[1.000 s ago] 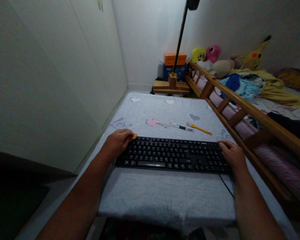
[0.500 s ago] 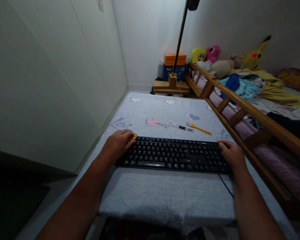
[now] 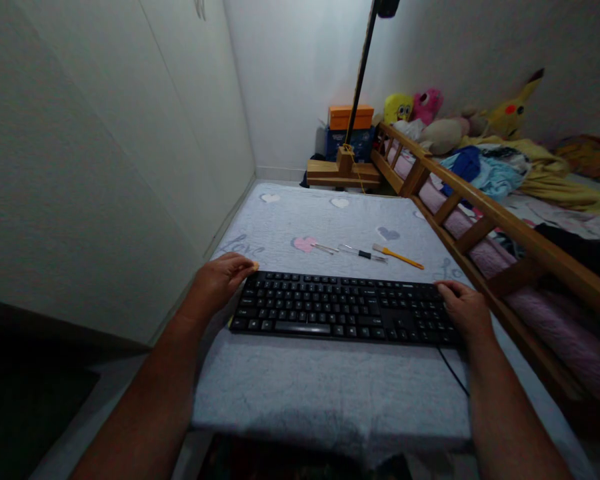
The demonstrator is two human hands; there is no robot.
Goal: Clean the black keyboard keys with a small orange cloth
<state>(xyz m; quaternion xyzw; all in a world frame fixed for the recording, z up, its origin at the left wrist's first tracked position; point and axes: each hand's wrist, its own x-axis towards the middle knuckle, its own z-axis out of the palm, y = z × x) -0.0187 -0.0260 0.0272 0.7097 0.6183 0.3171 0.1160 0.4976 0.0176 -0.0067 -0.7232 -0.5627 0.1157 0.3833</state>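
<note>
The keyboard [image 3: 347,309] (spacebar [image 3: 303,329] nearest) stretches lengthwise left to right.

A pale grey-blue cloth [image 3: 300,377], printed with hearts and lettering, covers the worktop. The black keyboard [image 3: 325,307] rests lengthwise across it, and a dark cable [image 3: 453,371] runs over the cloth from its near edge. Beyond the keyboard lie thin metallic sticks [image 3: 325,250], a black-gripped wire tool [image 3: 365,255] and a yellow-handled brush [image 3: 403,258], side by side.
</note>
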